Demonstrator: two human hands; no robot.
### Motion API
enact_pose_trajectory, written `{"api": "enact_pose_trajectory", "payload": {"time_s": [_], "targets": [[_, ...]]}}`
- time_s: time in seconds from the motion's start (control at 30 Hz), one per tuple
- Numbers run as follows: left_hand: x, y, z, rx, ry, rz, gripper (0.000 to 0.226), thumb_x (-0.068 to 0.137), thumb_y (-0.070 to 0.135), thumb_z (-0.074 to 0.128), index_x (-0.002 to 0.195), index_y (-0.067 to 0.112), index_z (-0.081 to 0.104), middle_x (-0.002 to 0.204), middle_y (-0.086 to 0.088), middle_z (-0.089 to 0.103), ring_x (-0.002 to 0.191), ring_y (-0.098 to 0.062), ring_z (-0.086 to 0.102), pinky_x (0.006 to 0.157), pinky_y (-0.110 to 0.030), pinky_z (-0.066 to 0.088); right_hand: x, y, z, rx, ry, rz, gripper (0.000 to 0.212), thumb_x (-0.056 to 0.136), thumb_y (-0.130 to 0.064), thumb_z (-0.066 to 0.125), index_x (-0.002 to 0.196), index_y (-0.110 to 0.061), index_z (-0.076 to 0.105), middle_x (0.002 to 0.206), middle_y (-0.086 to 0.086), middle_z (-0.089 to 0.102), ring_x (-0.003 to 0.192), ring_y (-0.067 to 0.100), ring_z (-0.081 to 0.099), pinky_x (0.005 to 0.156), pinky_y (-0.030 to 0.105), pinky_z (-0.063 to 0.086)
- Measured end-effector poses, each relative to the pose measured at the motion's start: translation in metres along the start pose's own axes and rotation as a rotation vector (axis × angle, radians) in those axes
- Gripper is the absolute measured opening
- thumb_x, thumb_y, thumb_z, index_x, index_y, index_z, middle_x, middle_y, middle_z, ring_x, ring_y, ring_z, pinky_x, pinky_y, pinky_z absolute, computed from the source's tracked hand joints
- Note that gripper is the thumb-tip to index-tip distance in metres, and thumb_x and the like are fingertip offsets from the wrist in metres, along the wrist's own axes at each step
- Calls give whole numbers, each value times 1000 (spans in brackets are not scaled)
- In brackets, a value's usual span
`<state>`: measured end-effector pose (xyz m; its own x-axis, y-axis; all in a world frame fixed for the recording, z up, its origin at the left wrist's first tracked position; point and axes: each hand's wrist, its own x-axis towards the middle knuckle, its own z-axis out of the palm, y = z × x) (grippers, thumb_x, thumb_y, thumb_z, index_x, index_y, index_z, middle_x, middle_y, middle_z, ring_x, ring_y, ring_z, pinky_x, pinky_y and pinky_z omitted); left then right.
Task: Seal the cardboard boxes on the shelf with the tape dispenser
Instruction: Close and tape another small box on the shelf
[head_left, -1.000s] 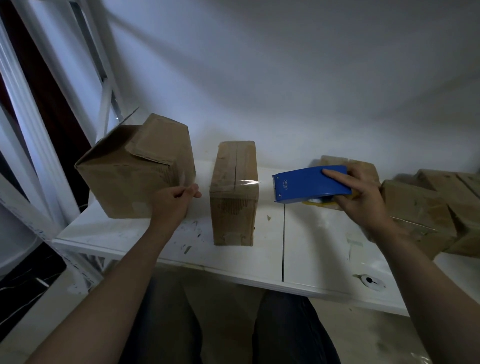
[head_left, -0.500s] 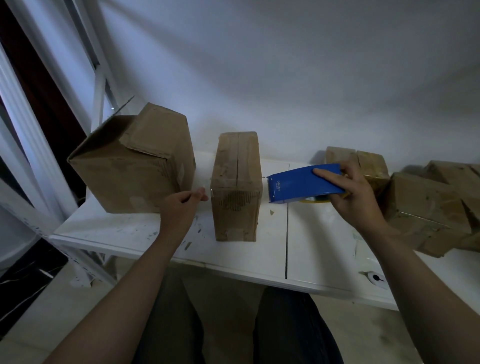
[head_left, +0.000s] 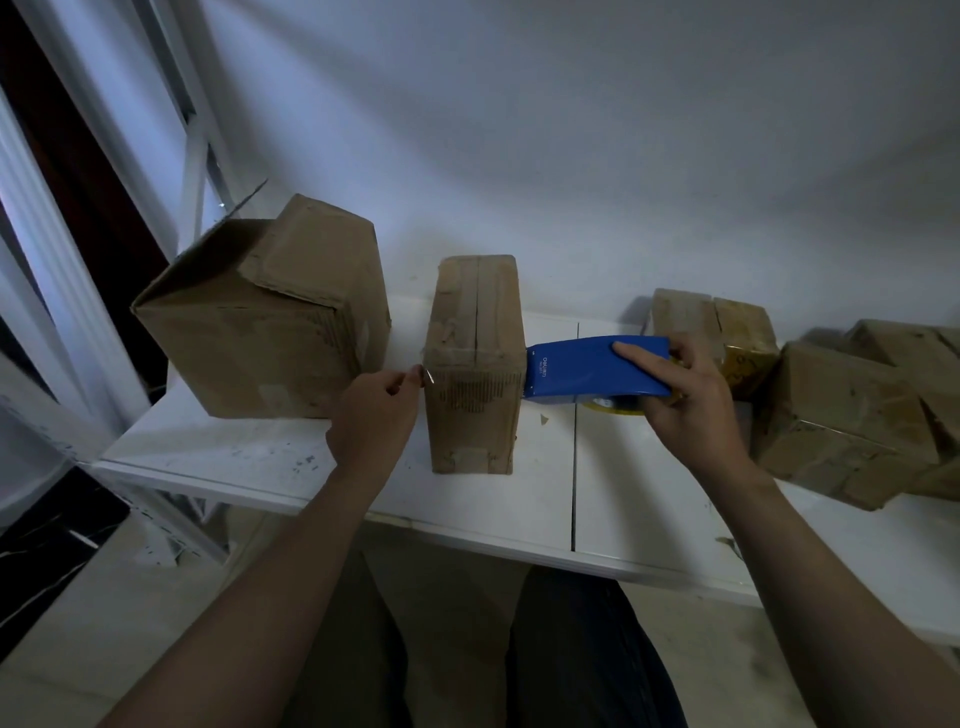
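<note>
A pale wall (head_left: 571, 156) rose behind a white shelf (head_left: 649, 493), whose top was scuffed and split by a dark seam running front to back. At the shelf's left end stood the large cardboard box (head_left: 270, 332), tipped up on one edge, with one flap raised at its far corner. A pile of cardboard boxes (head_left: 852, 415) lay jumbled at the right end, and a smaller box (head_left: 696, 322) sat against the wall just beside them. Between the large box and the pile stood the narrow cardboard box (head_left: 475, 364), upright on the shelf, its top flaps meeting in a dark slit down the middle. The blue tape dispenser (head_left: 587, 371) was held level, its nose touching the upper right edge of the narrow box's front face, and a yellow tape roll (head_left: 618, 408) showed beneath it. The right hand (head_left: 685, 400) gripped the dispenser from behind, its forefinger laid along the top and the other fingers curled under the body. The left hand (head_left: 371, 415) was at the box's upper left corner, thumb and forefinger pinching the tape end (head_left: 427, 375), the remaining fingers curled in. A faint glossy strip seemed to cross the front face between the tape end and the dispenser, though the dim light left it unclear.
</note>
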<state>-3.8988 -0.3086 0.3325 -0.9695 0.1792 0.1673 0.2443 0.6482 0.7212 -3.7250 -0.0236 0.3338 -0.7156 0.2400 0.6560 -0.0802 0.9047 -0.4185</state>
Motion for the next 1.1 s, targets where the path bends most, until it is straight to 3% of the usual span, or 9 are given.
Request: {"api": "enact_pose_trajectory", "payload": {"time_s": [0.07, 0.17, 0.23, 0.37, 0.47, 0.57, 0.67, 0.9, 1.1], "targets": [[8, 0, -1, 27, -68, -31, 51, 98, 60, 44, 113, 18, 69, 89, -1, 70, 85, -23, 67, 71, -32, 47, 0, -1, 1, 1, -6, 11, 66, 81, 9, 74, 134, -28, 61, 130, 14, 51, 116, 30, 52, 94, 35, 50], [22, -2, -7, -124, -217, -219, 91, 89, 66, 57, 157, 17, 21, 153, -6, 44, 136, -32, 46, 109, -54, 40, -1, -2, 2, -4, -6, 26, 67, 81, 9, 75, 135, -29, 61, 130, 13, 50, 116, 30, 52, 94, 38, 52], [25, -3, -8, -189, -202, -188, 86, 90, 56, 64, 155, 14, 25, 145, -6, 50, 132, -31, 50, 108, -52, 42, -1, -4, 3, -5, -11, 29, 70, 81, 8, 75, 135, -33, 59, 129, 11, 50, 116, 25, 50, 94, 36, 50], [21, 14, -8, -201, 57, 44, 32, 103, 27, 51, 131, 15, 58, 117, 0, 65, 104, -17, 63, 83, -29, 48, -1, -11, 8, -7, -41, 33, 71, 82, 3, 77, 137, -37, 56, 128, 9, 50, 113, 19, 48, 93, 30, 47], [18, 30, -7, -267, 45, 40, 48, 100, 42, 53, 139, 14, 52, 119, 0, 63, 94, -8, 62, 74, -23, 48, -2, -12, 12, -20, -34, 15, 69, 81, 2, 79, 137, -32, 58, 128, 10, 51, 113, 16, 46, 93, 22, 44], [11, 39, 3, -238, -19, -19, 97, 82, 65, 67, 154, 16, 26, 147, -8, 45, 131, -28, 47, 100, -45, 48, -5, -14, 18, -20, -26, 35, 72, 80, 5, 78, 137, -33, 58, 126, 5, 49, 112, 9, 42, 94, 9, 36], [3, 52, 17, -79, 40, -43, 126, 63, 74, 76, 157, 20, 11, 152, -11, 35, 139, -34, 32, 104, -51, 42, -7, -20, 25, 18, -10, 69, 71, 79, 10, 75, 136, -29, 60, 125, -2, 44, 111, 9, 43, 97, 4, 35], [7, 58, 27, -97, 95, -111, 122, 58, 68, 83, 154, 30, 16, 150, -6, 35, 132, -32, 36, 100, -50, 43, -12, -22, 26, 20, -9, 100, 70, 79, 12, 74, 138, -24, 60, 125, 3, 46, 111, 3, 39, 97, 1, 33], [27, 35, 12, -406, 49, -200, 117, 62, 55, 88, 154, 25, 23, 148, -1, 46, 130, -24, 49, 106, -52, 45, -14, -20, 27, 25, 2, 107, 72, 79, 12, 74, 138, -25, 59, 125, 3, 46, 110, 2, 39, 96, 0, 33]]}}
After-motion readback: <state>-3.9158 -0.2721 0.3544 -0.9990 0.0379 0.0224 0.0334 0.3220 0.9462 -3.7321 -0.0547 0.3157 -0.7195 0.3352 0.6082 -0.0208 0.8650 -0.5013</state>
